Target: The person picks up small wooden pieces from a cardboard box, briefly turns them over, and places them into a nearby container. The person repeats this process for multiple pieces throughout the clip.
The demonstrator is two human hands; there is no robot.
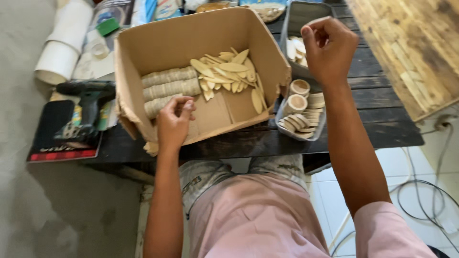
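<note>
From the head view, the left hand (174, 120) reaches into the open brown cardboard box (158, 43), fingers curled narrow at the end of the rows of stacked pale oval wooden biscuits (169, 86); whether it grips one cannot be told. Loose oval wooden pieces (229, 71) lie heaped further back in the box. The right hand (330, 48) hangs raised over the clear plastic tray of round wooden discs (301, 112), fingers loosely curled, holding nothing visible. A dark green cordless drill (88, 107) lies left of the box on the dark wooden table (377, 119).

an open brown cardboard box (158, 45) on the dark table (377, 129); blue-white packets (155, 8) lie behind it.
</note>
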